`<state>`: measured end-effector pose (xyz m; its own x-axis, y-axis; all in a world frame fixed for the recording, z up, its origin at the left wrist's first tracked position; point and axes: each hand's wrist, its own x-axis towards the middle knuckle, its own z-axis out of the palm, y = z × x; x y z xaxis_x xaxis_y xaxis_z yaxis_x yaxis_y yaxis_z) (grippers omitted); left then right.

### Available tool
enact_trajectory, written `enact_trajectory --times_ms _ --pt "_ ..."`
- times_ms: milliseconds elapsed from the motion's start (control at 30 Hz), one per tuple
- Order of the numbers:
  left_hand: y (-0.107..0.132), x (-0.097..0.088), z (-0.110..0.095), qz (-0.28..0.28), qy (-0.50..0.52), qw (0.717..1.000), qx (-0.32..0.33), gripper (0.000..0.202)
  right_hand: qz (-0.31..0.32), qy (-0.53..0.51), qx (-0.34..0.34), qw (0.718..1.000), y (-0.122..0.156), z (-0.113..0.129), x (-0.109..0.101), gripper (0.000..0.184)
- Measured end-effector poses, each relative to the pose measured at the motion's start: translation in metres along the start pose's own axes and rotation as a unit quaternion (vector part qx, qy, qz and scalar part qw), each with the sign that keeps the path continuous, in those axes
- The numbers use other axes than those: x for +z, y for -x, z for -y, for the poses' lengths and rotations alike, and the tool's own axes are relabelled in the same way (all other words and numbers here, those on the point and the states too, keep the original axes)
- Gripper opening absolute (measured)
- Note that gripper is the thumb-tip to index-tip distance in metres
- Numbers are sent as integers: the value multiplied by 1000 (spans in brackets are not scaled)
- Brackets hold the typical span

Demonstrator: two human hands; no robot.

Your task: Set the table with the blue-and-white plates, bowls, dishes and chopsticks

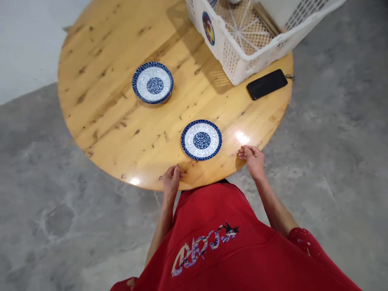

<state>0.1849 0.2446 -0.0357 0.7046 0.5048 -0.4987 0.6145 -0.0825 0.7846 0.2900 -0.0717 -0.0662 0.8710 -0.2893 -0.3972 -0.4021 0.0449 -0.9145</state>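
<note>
A round blue-and-white plate lies face up near the table's front edge, and neither hand touches it. My left hand rests at the table edge, below and left of this plate. Its fingers are loosely bent, the thumb stands apart, and nothing shows in it. To the right of the plate, my right hand hovers at or just above the table rim. Its fingers point toward the plate, loosely extended and holding nothing. Farther back on the left sits a small stack of matching plates, their rims slightly offset.
A white perforated plastic basket stands at the back right, with dishes and a brown flat-edged item partly visible inside. A black phone lies beside it near the right rim. The round wooden table stands on a grey concrete floor.
</note>
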Motion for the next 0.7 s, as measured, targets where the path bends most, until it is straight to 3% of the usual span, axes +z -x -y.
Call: enact_trajectory --times_ms 200,433,700 --pt "1 7 -6 20 4 1000 19 33 -31 -18 1 999 18 -2 -20 33" --pt "3 0 -19 71 6 994 78 37 -113 -61 47 991 84 -30 -39 41" --pt "18 -9 9 133 21 987 84 39 -123 -88 78 985 153 -59 -38 43"
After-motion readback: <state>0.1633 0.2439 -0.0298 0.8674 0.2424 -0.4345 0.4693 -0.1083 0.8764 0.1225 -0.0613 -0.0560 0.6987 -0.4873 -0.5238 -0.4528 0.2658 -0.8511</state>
